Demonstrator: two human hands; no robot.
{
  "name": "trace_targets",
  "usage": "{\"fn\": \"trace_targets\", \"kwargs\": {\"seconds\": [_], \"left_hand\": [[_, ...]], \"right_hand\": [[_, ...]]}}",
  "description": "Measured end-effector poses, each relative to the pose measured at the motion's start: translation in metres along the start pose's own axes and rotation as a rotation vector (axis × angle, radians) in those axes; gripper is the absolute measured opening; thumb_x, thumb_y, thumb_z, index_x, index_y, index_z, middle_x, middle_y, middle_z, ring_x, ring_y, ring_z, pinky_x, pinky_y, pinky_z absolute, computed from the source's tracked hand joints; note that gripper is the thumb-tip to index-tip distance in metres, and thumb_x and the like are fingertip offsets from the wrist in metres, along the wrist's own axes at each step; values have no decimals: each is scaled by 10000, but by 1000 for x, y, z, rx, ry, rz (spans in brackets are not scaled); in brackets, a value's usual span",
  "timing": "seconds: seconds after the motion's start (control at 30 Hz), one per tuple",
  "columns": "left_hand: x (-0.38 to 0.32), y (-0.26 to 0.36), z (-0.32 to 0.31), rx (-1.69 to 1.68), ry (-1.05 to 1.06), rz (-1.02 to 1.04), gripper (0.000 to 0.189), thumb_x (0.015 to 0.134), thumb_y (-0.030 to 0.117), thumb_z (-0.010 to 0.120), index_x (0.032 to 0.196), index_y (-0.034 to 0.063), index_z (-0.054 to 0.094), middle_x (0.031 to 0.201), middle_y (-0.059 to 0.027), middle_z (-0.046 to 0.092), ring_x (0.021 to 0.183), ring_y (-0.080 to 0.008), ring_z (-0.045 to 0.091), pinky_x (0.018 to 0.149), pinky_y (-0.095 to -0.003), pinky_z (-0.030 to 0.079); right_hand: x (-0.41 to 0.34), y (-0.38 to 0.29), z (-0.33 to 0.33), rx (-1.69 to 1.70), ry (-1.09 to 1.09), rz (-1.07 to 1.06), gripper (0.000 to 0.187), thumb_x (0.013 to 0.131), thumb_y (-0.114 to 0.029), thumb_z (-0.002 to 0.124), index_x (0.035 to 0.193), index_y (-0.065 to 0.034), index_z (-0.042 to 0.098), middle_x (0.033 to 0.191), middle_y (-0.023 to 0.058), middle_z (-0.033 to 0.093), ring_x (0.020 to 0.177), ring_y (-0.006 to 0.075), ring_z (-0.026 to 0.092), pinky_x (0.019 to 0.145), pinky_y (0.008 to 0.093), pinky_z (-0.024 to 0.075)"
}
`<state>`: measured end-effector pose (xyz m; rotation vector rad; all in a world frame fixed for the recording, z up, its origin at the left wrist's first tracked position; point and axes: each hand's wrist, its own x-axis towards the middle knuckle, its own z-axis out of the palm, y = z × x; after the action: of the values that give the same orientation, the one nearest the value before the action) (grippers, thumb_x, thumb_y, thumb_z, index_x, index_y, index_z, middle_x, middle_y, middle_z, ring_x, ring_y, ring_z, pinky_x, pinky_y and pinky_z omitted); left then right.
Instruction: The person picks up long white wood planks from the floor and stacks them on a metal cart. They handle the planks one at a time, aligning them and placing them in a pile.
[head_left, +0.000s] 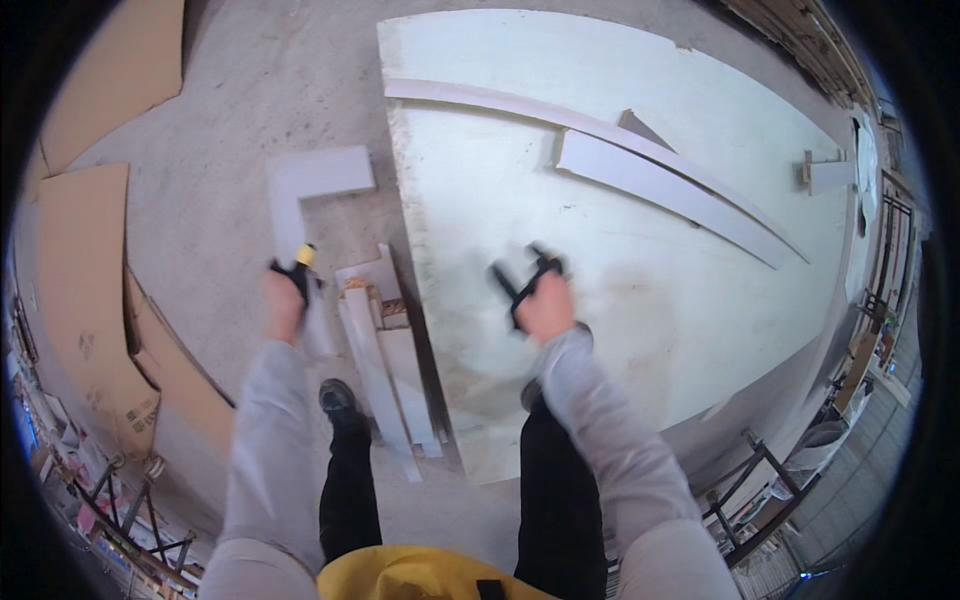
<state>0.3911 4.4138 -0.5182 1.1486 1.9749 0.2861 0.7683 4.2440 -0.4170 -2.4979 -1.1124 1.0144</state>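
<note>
My left hand (283, 301) is closed around a black tool with a yellow end (304, 256), blurred by motion. Below it lies an L-shaped white board (319, 171) on the concrete floor. My right hand (549, 306) grips a black forked tool (507, 282) above a large pale panel (615, 300); blur hides its exact kind. To the right of my left hand, several narrow white board offcuts (397, 352) lie piled along the panel's edge, some with raw chipboard showing.
Long white strips (660, 184) and a small board piece (829, 176) lie on the panel. Flattened cardboard (82, 285) covers the floor at left. Metal-framed racks or carts (757, 480) stand behind me on both sides. My right shoe (531, 394) is at the panel.
</note>
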Motion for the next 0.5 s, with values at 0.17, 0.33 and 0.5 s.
{"fn": "trace_targets", "kwargs": {"seconds": [0.17,0.33,0.5], "left_hand": [[69,70,-3,809,293,320,536,820,278,652,1239,-2,469,1078,-287,581,958,-433,581,774,-474,482],[-19,206,165,591,-89,1046,735,671,115,718,1334,29,411,1321,-232,450,1208,-402,422,1014,-433,366],[-107,326,340,792,-451,1332,589,643,162,689,1188,35,504,1201,-216,495,1151,-366,454,987,-424,373]], "right_hand": [[144,126,-74,-353,399,219,234,718,-174,618,813,40,606,850,251,638,828,397,623,767,475,493],[196,195,-96,156,457,512,461,866,-363,412,880,42,631,911,266,641,912,417,602,783,464,454],[198,211,-105,486,782,496,269,853,-218,494,827,29,598,815,224,635,820,390,597,748,421,456]]}}
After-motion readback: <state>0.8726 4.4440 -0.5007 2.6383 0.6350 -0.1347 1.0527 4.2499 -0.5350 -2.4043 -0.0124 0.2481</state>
